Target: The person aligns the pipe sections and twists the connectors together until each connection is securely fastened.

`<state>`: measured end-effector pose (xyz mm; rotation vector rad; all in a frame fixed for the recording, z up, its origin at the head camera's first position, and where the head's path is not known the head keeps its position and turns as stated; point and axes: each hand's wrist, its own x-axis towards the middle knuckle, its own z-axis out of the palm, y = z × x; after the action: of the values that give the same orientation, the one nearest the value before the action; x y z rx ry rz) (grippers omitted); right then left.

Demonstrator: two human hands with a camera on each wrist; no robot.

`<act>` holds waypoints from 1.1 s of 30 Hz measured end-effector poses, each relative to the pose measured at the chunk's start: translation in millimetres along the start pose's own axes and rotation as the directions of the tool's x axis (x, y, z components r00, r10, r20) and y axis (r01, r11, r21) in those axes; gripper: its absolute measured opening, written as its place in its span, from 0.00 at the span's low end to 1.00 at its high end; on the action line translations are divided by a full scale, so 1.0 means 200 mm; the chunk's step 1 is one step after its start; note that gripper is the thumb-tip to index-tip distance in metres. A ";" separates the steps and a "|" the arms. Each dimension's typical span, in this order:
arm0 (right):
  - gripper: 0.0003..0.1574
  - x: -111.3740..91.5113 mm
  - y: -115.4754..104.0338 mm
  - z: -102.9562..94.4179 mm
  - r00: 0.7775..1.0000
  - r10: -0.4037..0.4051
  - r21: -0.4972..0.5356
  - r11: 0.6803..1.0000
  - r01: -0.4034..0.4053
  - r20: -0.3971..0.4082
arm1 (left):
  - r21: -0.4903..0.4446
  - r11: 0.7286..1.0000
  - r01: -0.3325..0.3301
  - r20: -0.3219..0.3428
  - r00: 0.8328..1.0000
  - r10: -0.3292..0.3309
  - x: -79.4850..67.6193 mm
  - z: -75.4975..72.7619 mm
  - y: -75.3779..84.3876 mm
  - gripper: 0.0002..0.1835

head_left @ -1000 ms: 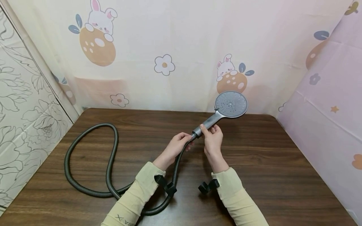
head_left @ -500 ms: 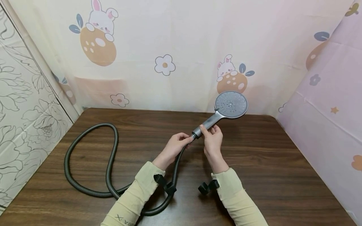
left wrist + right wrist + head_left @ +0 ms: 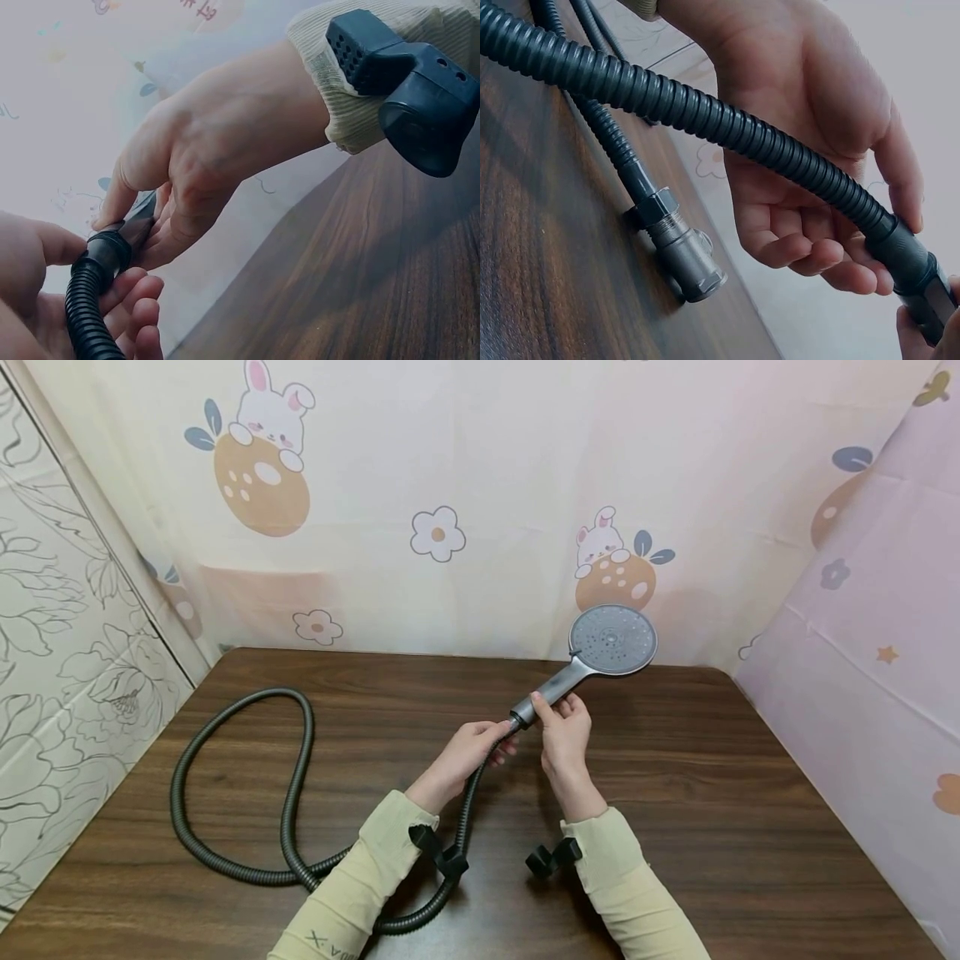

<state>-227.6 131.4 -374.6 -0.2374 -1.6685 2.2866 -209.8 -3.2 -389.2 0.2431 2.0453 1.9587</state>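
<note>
A grey hand shower head tilts up to the right above the table, its nozzle face toward the head camera. My right hand grips its handle between thumb and fingers. Just below the handle, my left hand pinches the connector at the end of the dark ribbed hose. The right wrist view shows this connector between the left thumb and fingers, up against the handle's lower end. Whether the joint is tight cannot be seen.
The hose loops over the left of the brown wooden table and passes under the left sleeve. Its other end carries a metal fitting lying on the table. A patterned curtain hangs behind the table's back edge.
The left thumb and fingers have shifted around the hose connector, rolling forward and then back. The right hand and shower head stay almost in place.
</note>
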 end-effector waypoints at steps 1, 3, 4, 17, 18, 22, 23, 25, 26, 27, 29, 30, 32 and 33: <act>0.29 0.00 0.00 0.00 1.000 0.000 0.001 1.000 0.000 -0.001 | -0.002 1.000 -0.006 -0.003 1.000 0.006 0.00 0.00 0.00 0.21; 0.29 0.00 0.00 0.00 1.000 0.002 0.002 1.000 -0.002 -0.001 | -0.002 1.000 -0.011 -0.015 1.000 0.011 0.00 0.00 0.00 0.20; 0.29 0.00 0.00 0.00 1.000 0.004 0.003 1.000 -0.004 0.000 | 0.001 1.000 -0.013 -0.022 1.000 0.013 0.00 0.00 0.00 0.20; 0.29 0.01 -0.01 0.00 1.000 0.012 -0.011 1.000 -0.012 -0.010 | 0.001 1.000 0.009 0.001 1.000 -0.009 -0.03 0.01 0.04 0.22; 0.29 0.01 0.00 0.00 1.000 0.013 -0.013 1.000 -0.013 -0.012 | 0.009 1.000 0.010 0.007 1.000 -0.010 -0.04 0.01 0.06 0.23; 0.29 0.01 0.00 0.00 1.000 0.017 -0.006 1.000 -0.018 -0.013 | 0.020 1.000 0.003 0.019 1.000 -0.003 -0.08 0.01 0.12 0.23; 0.29 0.01 0.00 0.00 1.000 0.020 -0.005 1.000 -0.020 -0.013 | 0.021 1.000 -0.005 0.015 1.000 0.005 -0.09 0.01 0.13 0.22; 0.30 0.01 0.00 0.00 1.000 0.028 -0.003 1.000 -0.028 -0.014 | 0.025 1.000 -0.012 -0.002 1.000 0.012 -0.09 0.01 0.13 0.19; 0.31 0.01 0.00 0.00 0.999 0.035 -0.007 0.999 -0.035 -0.013 | 0.028 0.999 -0.014 -0.016 1.000 0.015 -0.09 0.01 0.13 0.17; 0.31 0.01 0.01 0.00 0.999 0.041 -0.010 0.999 -0.041 -0.011 | 0.034 0.999 -0.016 -0.032 0.999 0.017 -0.09 0.01 0.13 0.15; 0.32 0.01 0.01 0.00 0.999 0.051 -0.015 0.999 -0.051 -0.008 | 0.043 0.999 -0.019 -0.061 0.998 0.021 -0.09 0.01 0.13 0.12; 0.32 0.02 0.01 0.00 0.998 0.055 -0.015 0.998 -0.055 -0.007 | 0.044 0.999 -0.019 -0.071 0.997 0.022 -0.09 0.01 0.13 0.11; 0.32 0.01 0.01 0.00 0.998 0.062 -0.017 0.998 -0.062 -0.006 | 0.042 0.999 -0.020 -0.083 0.996 0.024 -0.09 0.01 0.13 0.10; 0.32 0.02 0.01 0.00 0.998 0.062 -0.016 0.998 -0.062 -0.007 | 0.041 0.999 -0.020 -0.084 0.996 0.023 -0.09 0.01 0.13 0.10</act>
<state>-230.9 131.2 -375.6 -0.3035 -1.7000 2.3150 -194.0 -5.4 -361.3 0.1947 2.1450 1.9744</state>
